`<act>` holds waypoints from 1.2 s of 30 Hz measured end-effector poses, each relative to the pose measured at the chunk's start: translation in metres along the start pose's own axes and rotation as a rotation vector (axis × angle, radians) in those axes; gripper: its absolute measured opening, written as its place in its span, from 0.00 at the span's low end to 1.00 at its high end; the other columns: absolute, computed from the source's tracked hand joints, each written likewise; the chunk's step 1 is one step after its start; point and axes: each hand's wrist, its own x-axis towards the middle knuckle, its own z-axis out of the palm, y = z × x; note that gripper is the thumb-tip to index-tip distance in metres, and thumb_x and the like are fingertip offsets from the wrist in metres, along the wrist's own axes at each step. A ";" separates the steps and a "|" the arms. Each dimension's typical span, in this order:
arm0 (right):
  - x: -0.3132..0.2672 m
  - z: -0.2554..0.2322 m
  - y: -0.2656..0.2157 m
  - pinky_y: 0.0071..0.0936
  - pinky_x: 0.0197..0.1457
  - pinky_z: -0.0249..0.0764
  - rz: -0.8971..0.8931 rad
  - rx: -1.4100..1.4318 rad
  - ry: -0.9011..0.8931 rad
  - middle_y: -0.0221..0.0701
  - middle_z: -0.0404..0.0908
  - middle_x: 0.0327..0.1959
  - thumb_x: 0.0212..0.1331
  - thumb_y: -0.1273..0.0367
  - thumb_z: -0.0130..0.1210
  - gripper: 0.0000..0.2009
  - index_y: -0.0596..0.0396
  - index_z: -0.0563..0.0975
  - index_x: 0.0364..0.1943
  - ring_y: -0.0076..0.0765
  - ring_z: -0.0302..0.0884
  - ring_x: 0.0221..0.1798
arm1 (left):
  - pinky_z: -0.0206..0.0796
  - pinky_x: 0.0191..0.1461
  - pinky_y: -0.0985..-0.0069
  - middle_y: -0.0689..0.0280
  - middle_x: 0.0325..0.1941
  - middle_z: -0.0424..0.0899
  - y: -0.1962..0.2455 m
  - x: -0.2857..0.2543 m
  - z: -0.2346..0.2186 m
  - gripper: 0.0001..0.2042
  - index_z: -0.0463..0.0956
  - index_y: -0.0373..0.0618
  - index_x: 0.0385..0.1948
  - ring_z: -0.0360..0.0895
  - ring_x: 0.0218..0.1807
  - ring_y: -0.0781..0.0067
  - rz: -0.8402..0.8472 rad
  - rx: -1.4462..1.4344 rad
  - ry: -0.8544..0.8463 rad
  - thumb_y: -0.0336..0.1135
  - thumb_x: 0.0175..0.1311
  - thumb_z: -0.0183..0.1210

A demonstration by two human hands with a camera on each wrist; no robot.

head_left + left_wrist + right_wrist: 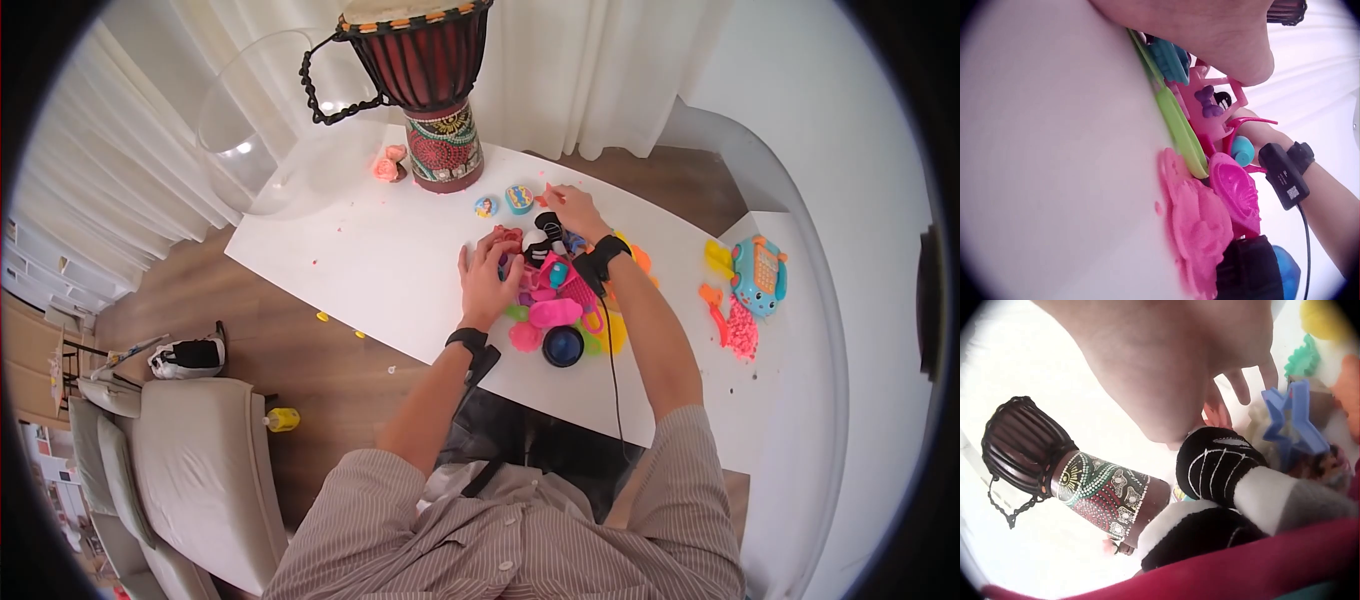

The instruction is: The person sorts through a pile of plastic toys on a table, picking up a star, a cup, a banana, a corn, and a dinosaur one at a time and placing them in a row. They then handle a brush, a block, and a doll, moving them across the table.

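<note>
In the head view my left hand (488,285) rests with spread fingers at the left edge of a toy pile, beside a red piece (508,238). Under that hand, the left wrist view has a pink plastic toy with a purple bow (1207,106), a lime-green utensil (1182,134) and a pink flower-like mould (1200,228). My right hand (577,212) reaches over the pile's far side and pinches a small orange-red piece (1216,415); its fingertips are partly hidden. Just below it lie black-and-white plush feet (1216,465) and a blue star cutter (1297,422).
A carved djembe drum (440,110) stands at the table's back edge, near pink artificial flowers (388,165). A round picture piece (486,206) and a blue-yellow tin (519,198) lie beyond the pile. A toy telephone (758,275) sits at right. A cable (613,380) hangs from the right wrist.
</note>
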 end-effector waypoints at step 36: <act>-0.184 -0.111 0.119 0.51 0.73 0.68 -0.157 -0.311 0.348 0.39 0.78 0.67 0.67 0.61 0.61 0.21 0.45 0.79 0.63 0.50 0.71 0.71 | 0.41 0.84 0.45 0.69 0.66 0.81 0.001 0.001 0.000 0.10 0.85 0.56 0.49 0.74 0.71 0.63 0.020 -0.021 -0.004 0.42 0.71 0.61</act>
